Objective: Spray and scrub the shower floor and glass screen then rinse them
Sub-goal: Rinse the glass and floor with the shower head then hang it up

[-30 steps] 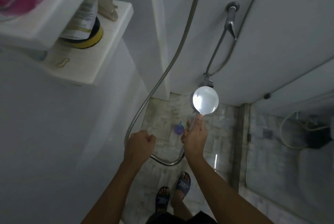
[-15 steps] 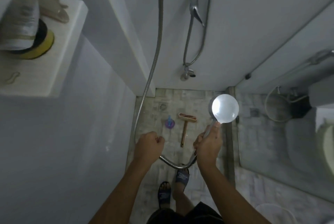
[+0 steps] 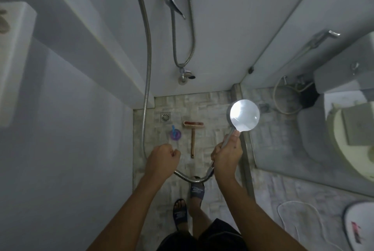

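holding one shower head (image 3: 244,115) in the right hand (image 3: 227,155), left hand (image 3: 162,160) gripping one hose (image 3: 190,179).

Pale walls (image 3: 60,169), toilet (image 3: 356,125), wall shelf (image 3: 14,58)

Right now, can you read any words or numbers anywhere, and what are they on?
Nothing here can be read as text.
Sandals: pale marks on the straps, too blurred to read.
White object at lower right: a pink mark, too blurred to read.
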The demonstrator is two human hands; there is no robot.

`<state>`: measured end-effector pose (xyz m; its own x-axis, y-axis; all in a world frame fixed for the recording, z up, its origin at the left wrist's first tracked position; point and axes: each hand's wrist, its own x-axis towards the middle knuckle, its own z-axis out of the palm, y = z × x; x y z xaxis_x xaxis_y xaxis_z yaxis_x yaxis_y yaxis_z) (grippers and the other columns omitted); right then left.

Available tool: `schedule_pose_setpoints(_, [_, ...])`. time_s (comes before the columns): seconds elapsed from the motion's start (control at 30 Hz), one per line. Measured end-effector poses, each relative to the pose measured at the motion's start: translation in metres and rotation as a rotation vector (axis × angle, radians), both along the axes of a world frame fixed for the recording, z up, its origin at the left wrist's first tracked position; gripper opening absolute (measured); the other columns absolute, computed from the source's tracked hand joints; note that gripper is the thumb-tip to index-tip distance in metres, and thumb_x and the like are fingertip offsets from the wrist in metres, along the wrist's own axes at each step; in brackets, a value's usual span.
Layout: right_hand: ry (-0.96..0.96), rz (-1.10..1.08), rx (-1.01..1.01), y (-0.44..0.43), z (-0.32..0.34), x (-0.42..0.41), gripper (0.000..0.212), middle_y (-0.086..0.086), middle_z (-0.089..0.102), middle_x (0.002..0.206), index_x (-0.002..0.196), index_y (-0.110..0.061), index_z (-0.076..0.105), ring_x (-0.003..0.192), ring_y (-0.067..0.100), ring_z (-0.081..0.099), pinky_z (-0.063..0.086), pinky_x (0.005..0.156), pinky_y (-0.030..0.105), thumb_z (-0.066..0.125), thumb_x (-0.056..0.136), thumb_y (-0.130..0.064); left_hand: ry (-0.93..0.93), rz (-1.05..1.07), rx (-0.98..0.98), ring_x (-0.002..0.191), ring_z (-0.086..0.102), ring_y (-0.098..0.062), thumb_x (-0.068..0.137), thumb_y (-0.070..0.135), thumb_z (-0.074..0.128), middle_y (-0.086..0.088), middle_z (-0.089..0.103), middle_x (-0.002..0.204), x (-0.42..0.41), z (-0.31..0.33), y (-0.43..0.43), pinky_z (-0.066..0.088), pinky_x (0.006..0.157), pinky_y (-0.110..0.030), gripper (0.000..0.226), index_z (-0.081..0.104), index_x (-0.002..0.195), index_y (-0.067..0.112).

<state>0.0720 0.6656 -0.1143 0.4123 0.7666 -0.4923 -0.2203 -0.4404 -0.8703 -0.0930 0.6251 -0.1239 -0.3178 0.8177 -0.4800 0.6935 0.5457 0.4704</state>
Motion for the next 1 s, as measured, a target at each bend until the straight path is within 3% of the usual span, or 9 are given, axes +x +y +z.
schedule_pose_setpoints(0.27, [-0.006,0.026,0.005,0.0,0.0,0.011,0.064,0.011,0.038,0.067,0.085,-0.016,0.053,0.048,0.018,0.034,0.032,0.041,0.026,0.041,0.084,-0.079,-0.011,-0.019,0.003,0.063,0.064,-0.026,0.092,0.02,0.062,-0.01,0.061,0.061,0.011,0.0,-0.001,0.054,0.059,-0.04,0.042,0.045,0.054,0.015])
schedule_pose_setpoints(0.43, [-0.026,0.02,0.001,-0.004,0.0,0.016,0.065,0.01,0.038,0.066,0.084,-0.016,0.052,0.046,0.016,0.034,0.032,0.039,0.023,0.04,0.085,-0.08,-0.007,-0.036,0.001,0.059,0.059,-0.022,0.092,0.018,0.061,-0.003,0.054,0.057,0.016,0.0,0.001,0.049,0.056,-0.033,0.042,0.043,0.054,0.016])
schedule_pose_setpoints(0.6, [-0.017,0.028,-0.018,-0.012,-0.004,0.018,0.056,0.011,0.037,0.064,0.081,-0.014,0.049,0.045,0.016,0.034,0.032,0.039,0.023,0.038,0.09,-0.068,-0.007,-0.059,-0.013,0.06,0.06,-0.023,0.093,0.021,0.06,-0.001,0.053,0.058,0.021,0.0,0.003,0.048,0.056,-0.033,0.043,0.042,0.054,0.018])
schedule_pose_setpoints(0.9, [-0.013,0.101,-0.015,-0.006,-0.005,0.003,0.075,0.013,0.037,0.064,0.076,-0.012,0.047,0.05,0.023,0.034,0.033,0.044,0.027,0.041,0.079,-0.086,0.013,-0.029,0.015,0.062,0.062,-0.025,0.093,0.021,0.061,-0.006,0.058,0.06,0.009,0.004,-0.004,0.051,0.057,-0.036,0.043,0.043,0.055,0.016])
schedule_pose_setpoints(1.0, [-0.004,0.115,0.002,0.0,-0.002,-0.005,0.073,0.013,0.036,0.064,0.078,-0.011,0.046,0.048,0.021,0.033,0.032,0.041,0.025,0.04,0.082,-0.083,0.014,0.021,0.035,0.061,0.063,-0.025,0.094,0.022,0.061,-0.01,0.062,0.063,-0.002,0.005,-0.005,0.051,0.056,-0.036,0.04,0.048,0.057,0.011])
